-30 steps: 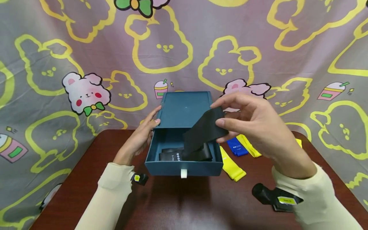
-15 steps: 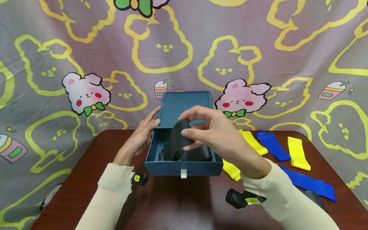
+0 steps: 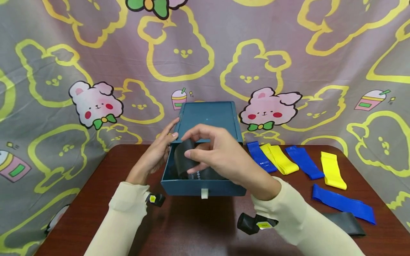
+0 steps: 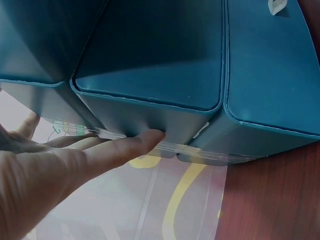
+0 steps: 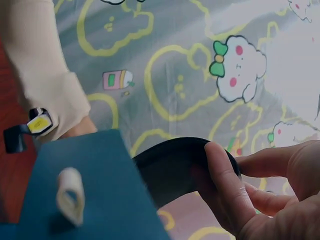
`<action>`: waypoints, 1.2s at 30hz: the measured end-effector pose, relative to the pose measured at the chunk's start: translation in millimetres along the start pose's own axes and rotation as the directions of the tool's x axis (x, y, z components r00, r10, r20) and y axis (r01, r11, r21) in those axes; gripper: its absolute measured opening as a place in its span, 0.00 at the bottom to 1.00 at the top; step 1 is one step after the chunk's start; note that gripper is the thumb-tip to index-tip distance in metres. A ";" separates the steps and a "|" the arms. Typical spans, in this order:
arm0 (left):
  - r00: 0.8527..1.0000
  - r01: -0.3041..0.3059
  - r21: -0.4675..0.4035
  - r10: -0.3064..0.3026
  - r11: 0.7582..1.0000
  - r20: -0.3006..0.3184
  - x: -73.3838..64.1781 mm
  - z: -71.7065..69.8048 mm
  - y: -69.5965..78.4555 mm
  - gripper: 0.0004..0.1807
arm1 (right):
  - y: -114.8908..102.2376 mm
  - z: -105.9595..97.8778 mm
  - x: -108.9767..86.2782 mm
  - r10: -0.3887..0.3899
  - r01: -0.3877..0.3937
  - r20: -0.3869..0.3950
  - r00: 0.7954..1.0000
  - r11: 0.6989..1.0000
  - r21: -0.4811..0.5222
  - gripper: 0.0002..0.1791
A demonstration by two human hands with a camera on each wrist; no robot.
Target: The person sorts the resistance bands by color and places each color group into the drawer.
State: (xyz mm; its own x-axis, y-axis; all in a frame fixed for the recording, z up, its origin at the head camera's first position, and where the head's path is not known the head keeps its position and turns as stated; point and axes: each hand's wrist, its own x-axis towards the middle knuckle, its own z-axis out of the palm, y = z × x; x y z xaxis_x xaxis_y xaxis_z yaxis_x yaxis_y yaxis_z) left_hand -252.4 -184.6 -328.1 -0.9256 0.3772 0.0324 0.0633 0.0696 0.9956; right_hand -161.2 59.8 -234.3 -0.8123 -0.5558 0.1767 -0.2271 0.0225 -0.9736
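Observation:
A teal drawer box (image 3: 205, 186) stands on the brown table, its drawer pulled out toward me, with a white pull tab (image 3: 204, 193) on the front. My right hand (image 3: 208, 149) pinches a black elastic band (image 3: 184, 157) over the drawer's left part; the same band (image 5: 175, 167) curls under my thumb in the right wrist view. More black bands lie inside the drawer. My left hand (image 3: 160, 147) rests with straight fingers against the box's left side, fingertips (image 4: 147, 137) touching the sleeve's lower edge (image 4: 150, 120).
To the right of the box lie blue bands (image 3: 261, 161) (image 3: 342, 203), yellow bands (image 3: 282, 159) (image 3: 333, 170) and a grey band (image 3: 346, 223). A cartoon-print cloth (image 3: 96, 71) hangs behind the table (image 3: 198, 227). Wrist cameras sit on both sleeves.
My right hand has carried the black band from up at the right of the box down and left into the drawer. The left hand has stayed put.

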 end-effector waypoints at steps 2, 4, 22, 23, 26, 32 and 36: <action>1.000 0.002 0.001 -0.002 1.000 -0.001 0.3 0.3 0.0 0.33 | 2.8 -2.1 -0.8 0.018 -0.018 -0.013 1.000 1.000 -0.011 0.18; 1.000 0.001 -0.005 -0.001 1.000 0.003 0.6 0.8 -0.1 0.33 | 6.5 -5.6 -1.7 0.042 -0.043 -0.028 0.999 0.999 -0.025 0.18; 1.000 -0.016 -0.002 0.016 1.000 -0.001 0.2 0.9 -2.3 0.34 | 31.1 -40.5 -8.2 0.222 -0.263 -0.163 0.961 0.912 -0.314 0.14; 1.000 -0.018 -0.005 0.018 1.000 -0.001 0.3 0.9 -2.5 0.34 | 31.4 -41.4 -8.2 0.230 -0.273 -0.164 0.959 0.903 -0.332 0.14; 1.000 -0.024 -0.003 0.024 1.000 -0.001 0.6 1.2 -2.7 0.34 | 32.6 -44.0 -8.1 0.242 -0.290 -0.168 0.956 0.875 -0.387 0.14; 1.000 -0.029 0.015 0.029 0.999 -0.002 0.6 1.5 -2.9 0.34 | 31.1 -45.9 -12.4 0.213 -0.271 -0.169 0.962 0.805 -0.528 0.16; 1.000 -0.029 0.015 0.029 0.999 -0.003 0.4 1.5 -3.0 0.34 | 28.2 -45.4 -16.7 0.180 -0.252 -0.179 0.967 0.760 -0.599 0.16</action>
State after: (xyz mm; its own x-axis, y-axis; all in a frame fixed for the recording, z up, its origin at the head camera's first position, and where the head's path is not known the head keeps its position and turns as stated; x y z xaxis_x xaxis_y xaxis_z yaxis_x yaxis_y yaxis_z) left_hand -252.4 -183.3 -331.3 -0.9245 0.3763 0.0612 0.0954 0.0730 0.9928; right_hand -178.4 107.5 -258.1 -0.9228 -0.3847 0.0219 -0.2896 0.6550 -0.6980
